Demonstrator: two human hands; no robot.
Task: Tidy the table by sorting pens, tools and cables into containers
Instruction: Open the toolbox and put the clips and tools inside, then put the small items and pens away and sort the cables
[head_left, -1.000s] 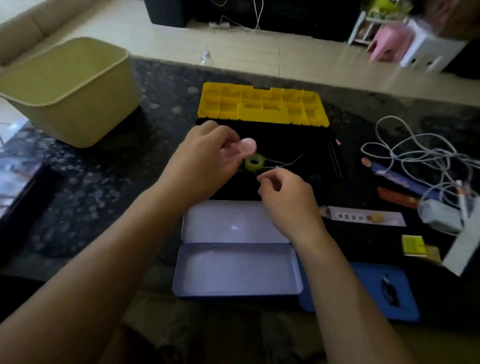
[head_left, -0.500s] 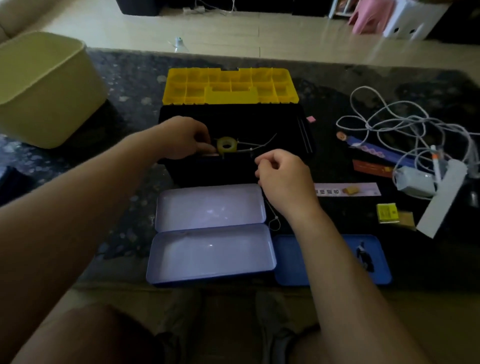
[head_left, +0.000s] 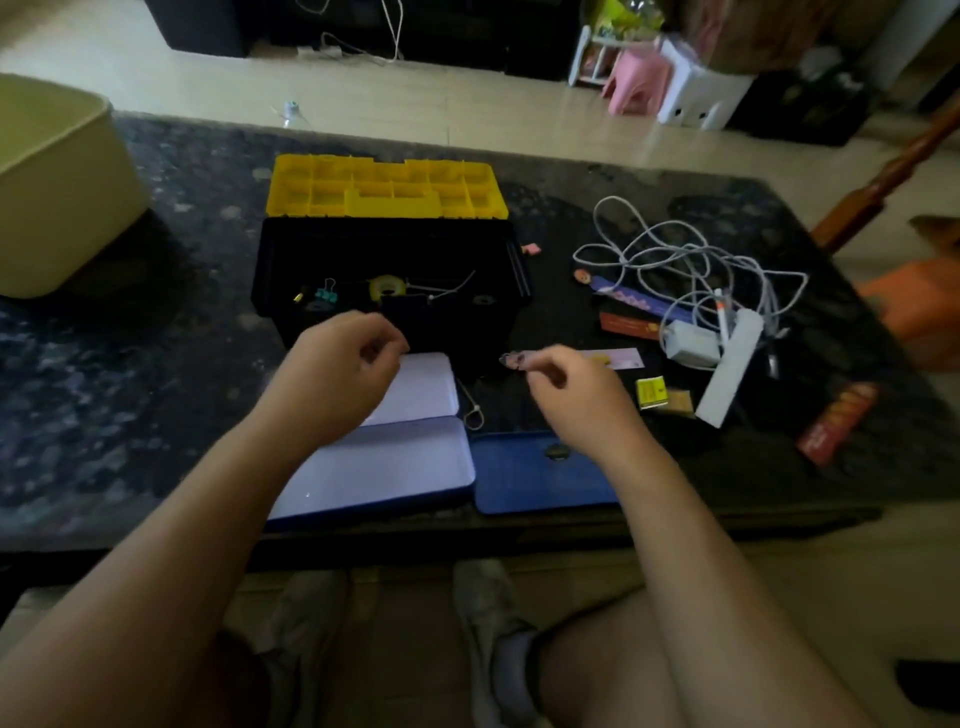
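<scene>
Nearest the body, an open pencil tin (head_left: 395, 467) lies on the dark table (head_left: 156, 364) with a blue tin lid (head_left: 519, 483) just beside it on the right. A thin wire loop (head_left: 471, 410) lies between them.

The left hand (head_left: 337, 376) hovers over the tin's raised half, fingers loosely curled around nothing that shows. The right hand (head_left: 569, 387) is curled too, with its fingertips (head_left: 527, 364) at the near end of a pale paper strip (head_left: 621, 358). Whether they have actually pinched it I cannot tell.

That strip is likely the next pick. It lies flat on the table, its long axis running left to right, and most of it reaches out rightward past the knuckles. It looks thin and printed, with a small dark figure at the end by the fingers. The right hand is at it — the left is well apart.

Beyond the hands stands the black toolbox (head_left: 384, 226), yellow lid thrown back, holding a tape roll (head_left: 387, 286) and teal binder clips (head_left: 327, 299). Farther right lies a tangled white cable (head_left: 670, 260) — not yet sorted.
</scene>
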